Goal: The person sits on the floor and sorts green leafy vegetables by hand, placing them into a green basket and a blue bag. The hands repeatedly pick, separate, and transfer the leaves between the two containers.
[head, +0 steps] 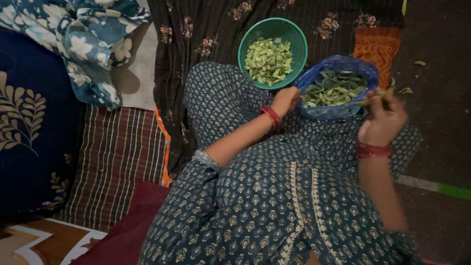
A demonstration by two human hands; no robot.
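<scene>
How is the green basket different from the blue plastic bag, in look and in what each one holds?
The green basket is a stiff, round mesh bowl; the blue plastic bag is soft and crumpled. The basket holds short cut pieces; the bag holds long whole pods. The left hand touches the bag, not the basket. Both hold green vegetables.

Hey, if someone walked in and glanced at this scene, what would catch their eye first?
Probably the green basket of cut bean pieces at top centre, and beside it to the right the blue bag full of whole bean pods. Just below, the left hand reaches to the bag's edge, while the right hand pinches a pod at the bag's right side, both wrists wearing red bangles.
</scene>
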